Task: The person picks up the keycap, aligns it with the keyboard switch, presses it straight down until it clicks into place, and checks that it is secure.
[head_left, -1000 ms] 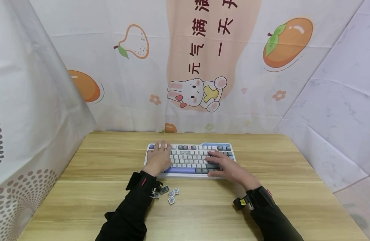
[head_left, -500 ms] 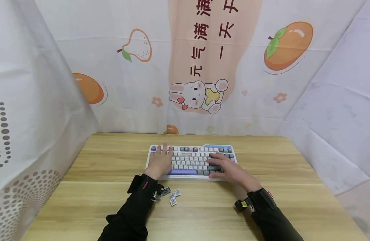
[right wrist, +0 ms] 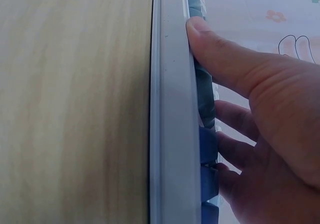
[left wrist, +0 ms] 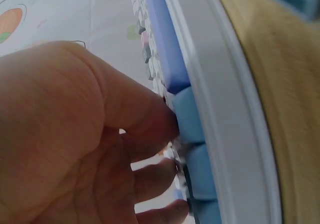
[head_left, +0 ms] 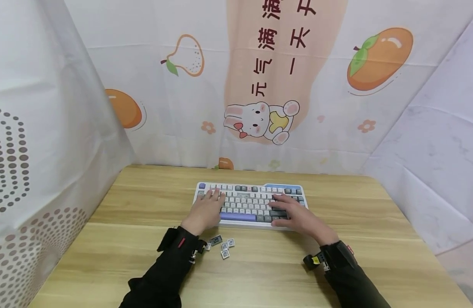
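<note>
Head view: a white-framed keyboard (head_left: 245,206) lay flat at the centre of the frame, with the left hand (head_left: 205,212) over its left end and the right hand (head_left: 298,214) over its right. Neither of the hands grasped anything; the fingers bent loosely, with tips at the keys. In the right wrist view, the thumb met the keyboard's near border. The step in hand appeared to be placing fingers on the keys; a next keystroke would call for a light, vertical press. The frame looked smooth and hard, probably plastic; its block-like keys were white and grey, with a long violet spacebar (head_left: 238,217). Below centre, small squarish loose keycaps (head_left: 225,254), one wider and darker, lay on the wood-grained tabletop (head_left: 275,269). A creased, fruit-printed cloth (head_left: 174,111) filled the upper frame.
</note>
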Demonstrator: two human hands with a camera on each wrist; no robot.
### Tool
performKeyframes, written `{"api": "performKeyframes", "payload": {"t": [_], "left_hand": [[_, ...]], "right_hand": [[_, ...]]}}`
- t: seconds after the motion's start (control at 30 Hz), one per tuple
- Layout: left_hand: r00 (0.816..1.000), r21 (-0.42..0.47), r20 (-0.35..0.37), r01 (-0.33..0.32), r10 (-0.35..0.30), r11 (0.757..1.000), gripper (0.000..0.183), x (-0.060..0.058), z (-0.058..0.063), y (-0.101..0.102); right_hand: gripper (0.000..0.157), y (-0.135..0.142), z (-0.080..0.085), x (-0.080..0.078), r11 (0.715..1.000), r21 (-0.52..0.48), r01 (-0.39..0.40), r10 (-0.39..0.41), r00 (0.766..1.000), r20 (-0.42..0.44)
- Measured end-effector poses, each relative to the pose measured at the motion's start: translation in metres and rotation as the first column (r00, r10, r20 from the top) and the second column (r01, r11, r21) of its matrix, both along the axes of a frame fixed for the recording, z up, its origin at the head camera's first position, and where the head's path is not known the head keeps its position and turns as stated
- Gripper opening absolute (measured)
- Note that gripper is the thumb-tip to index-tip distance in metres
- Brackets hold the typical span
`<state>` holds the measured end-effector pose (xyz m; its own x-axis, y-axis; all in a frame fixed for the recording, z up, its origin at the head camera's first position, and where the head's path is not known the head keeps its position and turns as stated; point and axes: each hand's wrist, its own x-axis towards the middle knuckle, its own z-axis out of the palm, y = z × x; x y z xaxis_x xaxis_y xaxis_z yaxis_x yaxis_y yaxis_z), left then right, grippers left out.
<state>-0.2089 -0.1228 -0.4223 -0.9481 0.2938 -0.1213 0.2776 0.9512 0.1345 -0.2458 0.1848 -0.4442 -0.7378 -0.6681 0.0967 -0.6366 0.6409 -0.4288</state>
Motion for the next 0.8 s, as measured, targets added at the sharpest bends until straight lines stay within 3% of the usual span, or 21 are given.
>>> {"api": "performKeyframes", "payload": {"t": [0.2, 0.47, 0.67, 0.8], "left_hand": [[0.996, 0.099, -0.006, 0.094, -0.093, 0.991, 0.048, 0.010, 0.002, -0.008], [0.979, 0.267, -0.011, 0.199, -0.204, 0.943, 0.041, 0.019, 0.016, -0.021], [0.976, 0.280, -0.013, 0.211, -0.216, 0.937, 0.044, 0.026, 0.026, -0.024], [0.983, 0.288, 0.010, 0.175, -0.186, 0.941, 0.057, 0.033, 0.033, -0.024]], "right_hand": [[0.062, 0.003, -0.002, -0.001, 1.000, 0.014, 0.015, -0.015, 1.000, 0.012], [0.062, 0.003, -0.001, -0.001, 1.000, -0.005, -0.005, 0.005, 1.000, 0.000], [0.062, 0.001, 0.001, -0.001, 1.000, -0.004, -0.003, 0.003, 1.000, 0.002], [0.061, 0.001, 0.002, -0.001, 1.000, -0.003, -0.002, 0.002, 1.000, 0.010]]}}
